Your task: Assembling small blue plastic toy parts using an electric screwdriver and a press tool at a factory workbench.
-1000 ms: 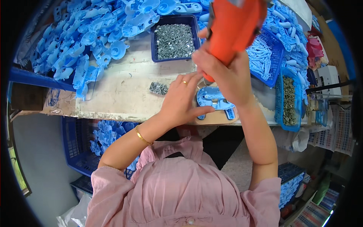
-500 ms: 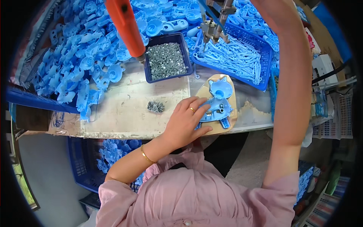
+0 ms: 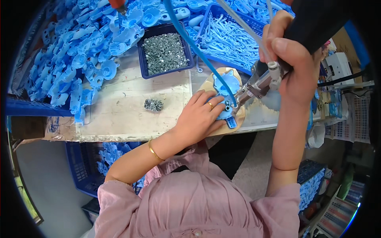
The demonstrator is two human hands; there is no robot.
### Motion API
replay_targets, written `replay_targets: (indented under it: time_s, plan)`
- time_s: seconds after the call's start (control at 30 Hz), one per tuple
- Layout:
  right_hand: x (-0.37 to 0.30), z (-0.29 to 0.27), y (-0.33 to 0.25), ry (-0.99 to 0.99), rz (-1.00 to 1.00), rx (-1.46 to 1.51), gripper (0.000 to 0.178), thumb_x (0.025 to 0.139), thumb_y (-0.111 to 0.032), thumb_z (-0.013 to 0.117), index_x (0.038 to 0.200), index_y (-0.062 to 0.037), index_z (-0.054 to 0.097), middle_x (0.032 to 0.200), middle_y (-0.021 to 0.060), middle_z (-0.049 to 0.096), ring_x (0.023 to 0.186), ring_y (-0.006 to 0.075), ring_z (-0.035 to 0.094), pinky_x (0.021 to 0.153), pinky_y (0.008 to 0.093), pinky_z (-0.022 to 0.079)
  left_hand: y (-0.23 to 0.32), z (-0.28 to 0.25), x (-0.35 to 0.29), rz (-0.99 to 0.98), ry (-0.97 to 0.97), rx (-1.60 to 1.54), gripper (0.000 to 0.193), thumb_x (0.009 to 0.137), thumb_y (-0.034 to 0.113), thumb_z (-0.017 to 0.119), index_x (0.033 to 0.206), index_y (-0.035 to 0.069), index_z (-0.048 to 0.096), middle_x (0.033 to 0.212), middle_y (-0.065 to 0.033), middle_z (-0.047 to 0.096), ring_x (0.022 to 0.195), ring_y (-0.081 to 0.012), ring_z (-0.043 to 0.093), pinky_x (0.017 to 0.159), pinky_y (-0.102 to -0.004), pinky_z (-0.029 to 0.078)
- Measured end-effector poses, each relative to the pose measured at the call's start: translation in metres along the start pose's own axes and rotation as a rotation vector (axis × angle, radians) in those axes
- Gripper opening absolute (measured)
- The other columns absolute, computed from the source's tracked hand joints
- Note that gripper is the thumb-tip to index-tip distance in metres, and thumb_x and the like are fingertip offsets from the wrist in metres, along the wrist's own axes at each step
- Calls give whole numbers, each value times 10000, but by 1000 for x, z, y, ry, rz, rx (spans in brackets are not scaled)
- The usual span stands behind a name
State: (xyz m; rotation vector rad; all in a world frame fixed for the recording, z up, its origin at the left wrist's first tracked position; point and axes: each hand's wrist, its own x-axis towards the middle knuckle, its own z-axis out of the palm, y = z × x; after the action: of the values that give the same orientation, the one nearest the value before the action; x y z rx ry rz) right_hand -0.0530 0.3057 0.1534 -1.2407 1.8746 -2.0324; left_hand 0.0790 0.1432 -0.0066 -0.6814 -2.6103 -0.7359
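Note:
My right hand (image 3: 299,63) is closed around a powered screwdriver (image 3: 254,85) with a dark body, a metal nose and air hoses. The tool slants down to the left, its tip at the lower right of a blue plastic animal-shaped shell (image 3: 228,81); whether it touches a screw cannot be made out. The shell lies on a tan board (image 3: 240,117) at the table's front edge. My left hand (image 3: 198,119) rests flat over the shell's left side, fingers stretched out. Small dark round pieces (image 3: 227,105) sit in the shell beside the fingertips. A blue hose (image 3: 198,55) crosses in front.
A navy bin (image 3: 168,71) holds small metal screws. Near it lies a clump of screws (image 3: 153,104). Behind stands a blue basket (image 3: 204,28) of looped blue sticks (image 3: 230,41). Blue shells (image 3: 87,51) heap up at left. An orange tool (image 3: 117,4) hangs above.
My right hand has come down from above with the screwdriver, whose nose is now at the shell. My left hand stays on the shell. The view has shifted slightly.

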Motion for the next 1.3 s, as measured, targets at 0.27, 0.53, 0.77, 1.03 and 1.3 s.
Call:
replay_targets:
  time_s: [0.27,0.53,0.77,1.03,1.3]
  plan:
    - [-19,29,5,247,-159,-40,540,806,-53,627,1297,65,436,785,66,559,585,116,518,547,256,424,2,3,3,8,-16,-23,391,779,283,774,1061,44,645,1175,-92,628,1201,-293,537,1058,-439,407]
    - [-10,25,-15,294,-17,-88,395,847,-76,660,1222,1,564,819,48,649,662,122,622,634,263,486,8,7,2,32,-13,-15,334,796,257,758,1043,60,650,1179,-85,622,1216,-320,526,1082,-464,396]
    - [64,-20,-59,9,-110,-158,536,909,-463,754,1178,-45,554,965,32,619,895,82,602,773,249,504,20,-7,8,67,-17,3,185,834,148,722,969,63,627,1168,-92,656,1145,-322,582,993,-455,458]
    - [39,-185,37,253,-105,-873,240,845,-168,734,1064,-74,712,926,105,713,859,259,693,763,354,543,17,-141,-31,-321,-378,-802,164,837,91,691,954,-23,685,1051,-150,730,934,-279,681,799,-375,514]
    - [-30,-224,134,235,144,-1738,386,829,-46,660,1209,-93,612,1187,135,623,1025,330,643,855,414,546,22,-231,-148,-910,-941,116,376,738,352,808,969,62,743,888,-75,765,802,-309,732,752,-379,557]
